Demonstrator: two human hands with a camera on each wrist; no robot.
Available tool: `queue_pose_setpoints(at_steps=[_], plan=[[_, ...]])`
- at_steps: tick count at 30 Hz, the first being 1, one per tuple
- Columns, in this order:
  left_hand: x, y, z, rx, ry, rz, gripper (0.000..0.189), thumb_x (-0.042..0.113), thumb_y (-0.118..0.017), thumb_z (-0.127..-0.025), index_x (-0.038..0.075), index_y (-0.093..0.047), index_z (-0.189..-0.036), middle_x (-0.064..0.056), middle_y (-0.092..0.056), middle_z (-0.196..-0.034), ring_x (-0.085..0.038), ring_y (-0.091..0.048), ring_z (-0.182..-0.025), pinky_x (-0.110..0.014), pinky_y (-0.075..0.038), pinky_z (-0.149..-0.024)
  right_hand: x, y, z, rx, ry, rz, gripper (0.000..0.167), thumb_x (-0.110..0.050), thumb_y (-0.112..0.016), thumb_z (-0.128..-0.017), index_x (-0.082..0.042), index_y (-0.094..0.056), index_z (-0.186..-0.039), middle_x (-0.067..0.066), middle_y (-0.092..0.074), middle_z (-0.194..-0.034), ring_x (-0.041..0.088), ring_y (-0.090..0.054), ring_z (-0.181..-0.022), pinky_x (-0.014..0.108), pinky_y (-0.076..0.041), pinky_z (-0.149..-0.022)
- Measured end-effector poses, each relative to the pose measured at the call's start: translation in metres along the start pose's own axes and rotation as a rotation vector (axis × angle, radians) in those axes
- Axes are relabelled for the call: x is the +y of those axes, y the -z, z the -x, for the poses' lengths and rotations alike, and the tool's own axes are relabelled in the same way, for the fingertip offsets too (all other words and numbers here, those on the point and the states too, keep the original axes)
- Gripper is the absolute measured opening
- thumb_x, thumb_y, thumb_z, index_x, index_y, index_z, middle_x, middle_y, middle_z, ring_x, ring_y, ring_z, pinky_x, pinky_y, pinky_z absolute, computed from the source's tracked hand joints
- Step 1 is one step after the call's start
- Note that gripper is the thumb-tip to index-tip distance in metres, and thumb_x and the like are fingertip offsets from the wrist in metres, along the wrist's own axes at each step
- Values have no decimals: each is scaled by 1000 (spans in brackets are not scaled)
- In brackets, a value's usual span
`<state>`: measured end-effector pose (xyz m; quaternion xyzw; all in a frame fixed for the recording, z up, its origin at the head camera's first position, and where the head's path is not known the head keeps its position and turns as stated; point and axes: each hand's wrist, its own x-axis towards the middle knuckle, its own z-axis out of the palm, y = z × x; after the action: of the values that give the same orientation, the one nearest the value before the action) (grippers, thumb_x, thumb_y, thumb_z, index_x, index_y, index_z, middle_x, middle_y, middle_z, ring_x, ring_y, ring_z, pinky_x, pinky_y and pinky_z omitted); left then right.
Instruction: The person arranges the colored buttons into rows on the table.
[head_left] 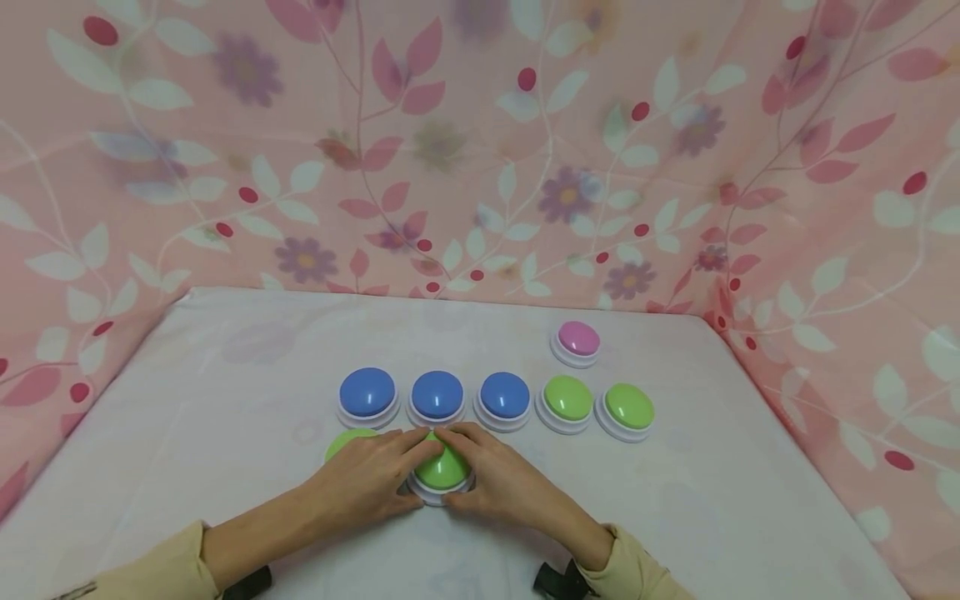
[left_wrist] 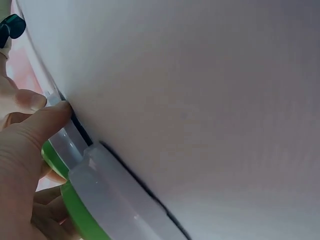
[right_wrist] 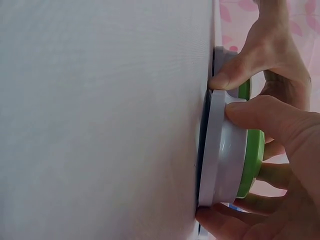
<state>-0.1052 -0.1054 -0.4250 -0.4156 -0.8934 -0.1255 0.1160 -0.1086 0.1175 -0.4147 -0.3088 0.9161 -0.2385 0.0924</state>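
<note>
A green-domed push button point(head_left: 444, 468) on a white round base stands in the front row, held between both hands. My left hand point(head_left: 366, 477) grips it from the left, thumb low at its base and fingers reaching over the dome's far side. From the right, my right hand point(head_left: 506, 478) holds the same button; in the right wrist view its thumb presses the white base point(right_wrist: 233, 150) and its fingers curl round the opposite side. Another green button point(head_left: 347, 439) lies mostly hidden under the left hand; its pale base point(left_wrist: 115, 195) shows large in the left wrist view.
Behind the hands runs a row of a left blue button point(head_left: 367, 392), a middle blue button point(head_left: 437, 394), a right blue button point(head_left: 505, 395) and two green buttons point(head_left: 567, 397). A pink button point(head_left: 578, 338) stands farther back. Floral cloth point(head_left: 450, 167) borders the white table point(head_left: 247, 375).
</note>
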Motion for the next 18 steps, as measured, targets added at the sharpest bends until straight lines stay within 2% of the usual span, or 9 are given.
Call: queue_pose_setpoints(at_steps=[4,11,18], plan=[[0,1,-2,-13,-7,-21,59,40,-86,-71,19,-57,-118,0,-63,-116,-19,-67,-92,-32,-57,-69,1,-1,0,4,-2,-8,82,-27,-84,-78,-14,-44,-149,3,-48,-143,14,-54,-121,30,-48,-101],[-2,1,-4,-3,-65,-68,68,44,-87,-68,15,-55,-121,-4,-64,-115,-29,-69,-97,-45,-55,-91,0,-2,1,9,-12,-3,82,-29,-84,-78,-16,-44,-149,3,-48,-143,16,-55,-122,33,-49,-101],[-2,2,-4,-3,-47,-73,68,46,-87,-68,17,-55,-121,-4,-65,-115,-31,-70,-95,-45,-56,-88,0,-2,1,9,-23,1,82,-30,-83,-78,-17,-44,-149,2,-48,-143,16,-55,-122,34,-49,-101]])
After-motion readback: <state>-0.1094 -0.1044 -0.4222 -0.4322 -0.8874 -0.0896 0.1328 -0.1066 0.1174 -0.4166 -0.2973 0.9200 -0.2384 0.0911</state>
